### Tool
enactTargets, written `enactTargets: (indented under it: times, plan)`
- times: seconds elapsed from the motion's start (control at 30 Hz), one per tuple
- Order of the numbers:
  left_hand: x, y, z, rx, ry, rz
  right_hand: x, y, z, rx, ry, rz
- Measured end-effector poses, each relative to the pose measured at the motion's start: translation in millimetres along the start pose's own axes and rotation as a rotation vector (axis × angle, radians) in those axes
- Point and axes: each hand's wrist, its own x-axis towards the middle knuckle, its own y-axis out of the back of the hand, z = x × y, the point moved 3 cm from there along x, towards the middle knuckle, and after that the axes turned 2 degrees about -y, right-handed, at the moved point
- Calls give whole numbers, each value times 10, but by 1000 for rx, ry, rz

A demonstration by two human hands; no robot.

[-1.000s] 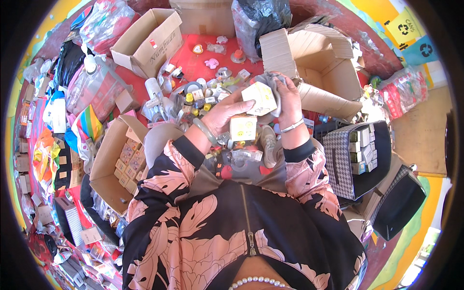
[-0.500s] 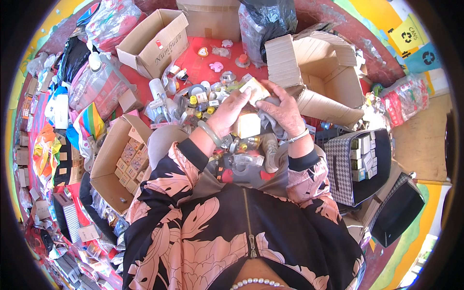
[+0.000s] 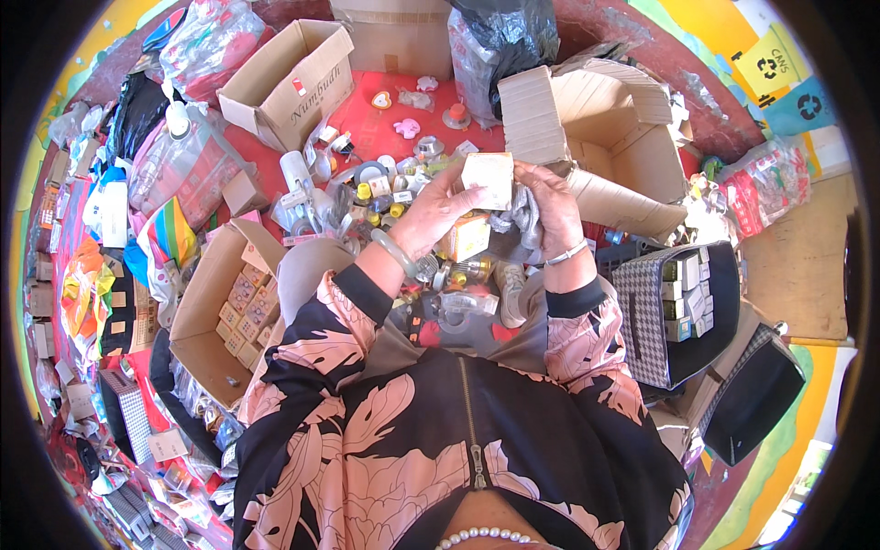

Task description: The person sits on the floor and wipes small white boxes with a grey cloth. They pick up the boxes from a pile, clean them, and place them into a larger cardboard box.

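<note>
The left hand (image 3: 434,209) is pinching the pale box (image 3: 489,179), mid-scene, between thumb and fingers; the right hand (image 3: 555,211) is holding a grey cloth (image 3: 524,218) beside its right edge. Light, even pressure is probably serving best against denting.

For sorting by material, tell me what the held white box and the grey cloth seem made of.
White box: probably thin card, fairly matt, by its flat faces and crisp edges.
Grey cloth: likely soft, dull fabric, by its loose folds; fibre unclear.
</note>
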Motion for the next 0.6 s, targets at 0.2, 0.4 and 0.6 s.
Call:
enactTargets:
  times: [0.2,0.4,0.6]
  plan:
    - [28,143,-28,300,-314,13,-287,-261,-331,118,-148,-297]
    - [-62,-94,131,382,-363,4,-148,-167,-164,-245,29,-193]
    - [42,68,21,361,-335,-31,-117,-187,-140,-276,246,-250]
